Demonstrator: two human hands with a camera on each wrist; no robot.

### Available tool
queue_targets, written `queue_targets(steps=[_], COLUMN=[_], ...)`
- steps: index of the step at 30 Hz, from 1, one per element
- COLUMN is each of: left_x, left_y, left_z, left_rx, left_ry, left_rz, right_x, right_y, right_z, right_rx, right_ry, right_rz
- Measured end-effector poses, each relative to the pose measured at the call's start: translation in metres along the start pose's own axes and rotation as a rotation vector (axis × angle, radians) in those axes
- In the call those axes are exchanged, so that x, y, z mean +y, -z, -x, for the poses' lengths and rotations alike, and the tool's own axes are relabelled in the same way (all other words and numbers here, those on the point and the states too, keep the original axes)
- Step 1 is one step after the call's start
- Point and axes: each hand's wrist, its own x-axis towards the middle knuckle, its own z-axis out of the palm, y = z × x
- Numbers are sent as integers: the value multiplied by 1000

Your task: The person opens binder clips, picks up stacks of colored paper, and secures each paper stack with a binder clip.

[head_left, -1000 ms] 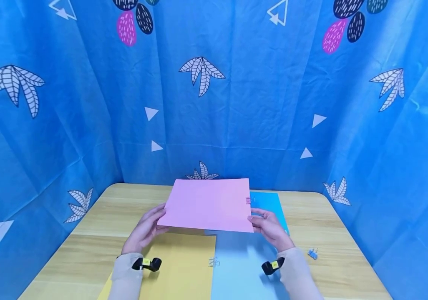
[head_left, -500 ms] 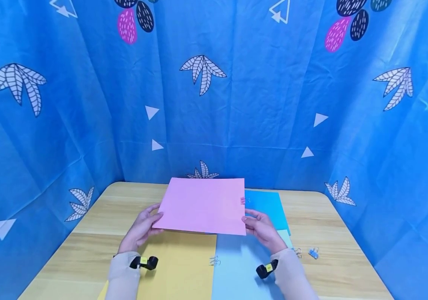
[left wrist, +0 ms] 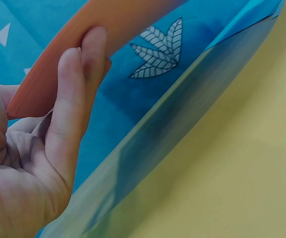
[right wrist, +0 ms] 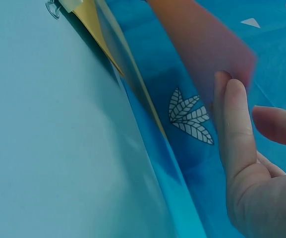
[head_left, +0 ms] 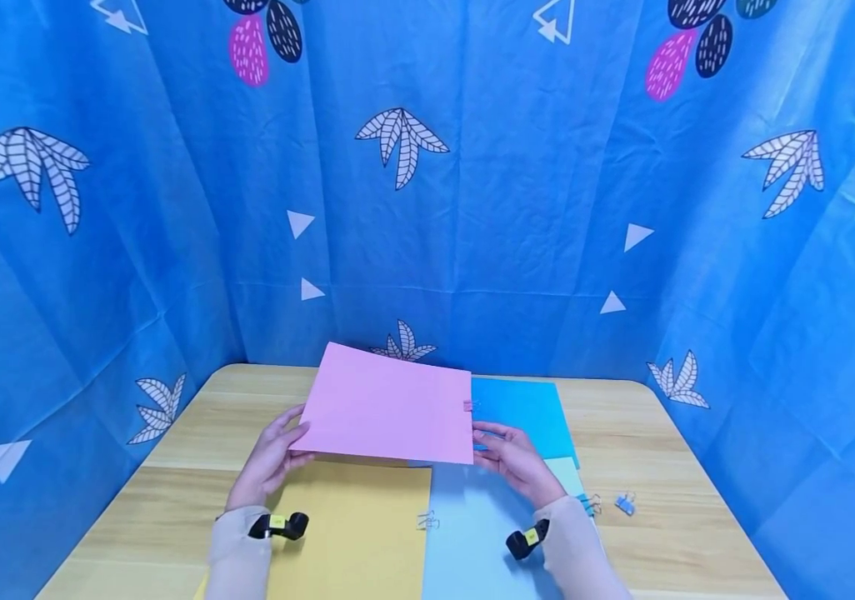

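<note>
A sheet or stack of pink paper [head_left: 390,408] is raised and tilted above the table, its far left corner highest. A pink binder clip [head_left: 468,406] sits on its right edge. My left hand [head_left: 266,457] holds the near left corner, thumb on top and fingers underneath. At the right edge, my right hand [head_left: 513,461] has its fingers [right wrist: 239,124] straight against the underside, while its thumb stands off the paper. Below lie yellow paper [head_left: 352,533] and light blue paper [head_left: 480,533], with a binder clip [head_left: 429,521] where they meet.
Brighter blue paper [head_left: 521,412] lies at the back right, partly hidden. Pale green paper [head_left: 564,475] with a teal binder clip [head_left: 590,504] shows beside my right wrist. A loose blue binder clip [head_left: 626,502] rests on the wooden table [head_left: 667,450]. Blue curtain [head_left: 457,208] surrounds the table.
Both hands and the pink paper have shifted left. The paper's far left corner has risen, and my right thumb has come off its surface. More blue and green paper shows at right.
</note>
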Motion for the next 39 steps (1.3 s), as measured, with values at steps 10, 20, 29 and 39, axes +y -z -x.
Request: queue_targets(steps=[10,20,29,39], left_x=[1,5,6,0], left_y=[31,74,77,78], left_z=[8,25,22,13], left_rx=[73,233,305,320], left_ry=[-18,27,81,97], left_rz=[-6,24,-27,-127], right_x=[-4,-10,-15,-16], right_y=[16,31,37,41], right_z=[0,1,0,2], right_rx=[2,-21,-5,-2], right_ry=[17,47,52,47], right_rz=[-12,-20,-38,-50])
